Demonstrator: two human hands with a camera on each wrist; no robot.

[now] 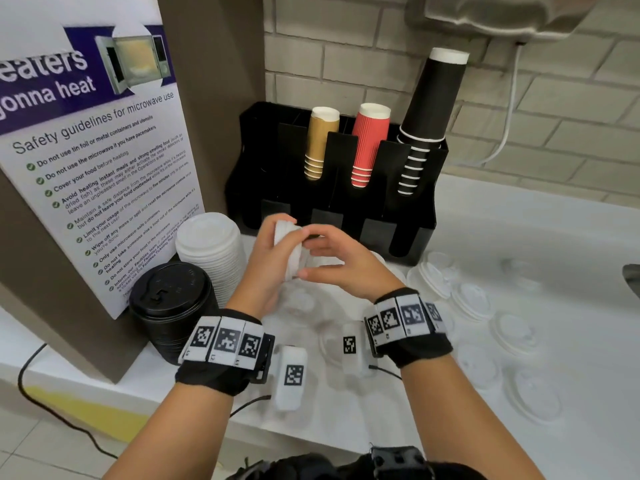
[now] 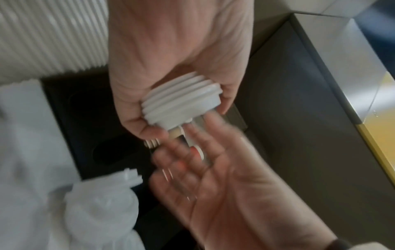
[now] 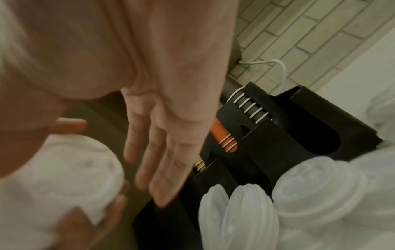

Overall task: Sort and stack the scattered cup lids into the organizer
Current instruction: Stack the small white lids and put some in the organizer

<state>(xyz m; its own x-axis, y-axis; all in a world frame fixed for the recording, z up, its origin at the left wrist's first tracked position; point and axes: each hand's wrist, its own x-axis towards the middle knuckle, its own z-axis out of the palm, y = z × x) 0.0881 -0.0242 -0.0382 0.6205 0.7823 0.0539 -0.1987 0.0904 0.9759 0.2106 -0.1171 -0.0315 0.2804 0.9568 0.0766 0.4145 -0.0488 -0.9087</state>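
Observation:
My left hand (image 1: 273, 247) grips a short stack of white lids (image 1: 290, 252) on its side, just in front of the black organizer (image 1: 420, 216). In the left wrist view the nested lid stack (image 2: 181, 104) sits between thumb and fingers. My right hand (image 1: 322, 254) is beside the stack with its fingers straight, fingertips at the stack's face. The right wrist view shows those straight fingers (image 3: 162, 152) next to the held lids (image 3: 64, 177); it is blurred. Gold, red and black cups (image 1: 363, 143) fill the organizer's upper slots.
A tall stack of white lids (image 1: 211, 251) and a stack of black lids (image 1: 171, 306) stand at the left by a microwave safety sign (image 1: 97, 168). Several clear lids (image 1: 474, 299) lie scattered over the white counter at right. A brick wall is behind.

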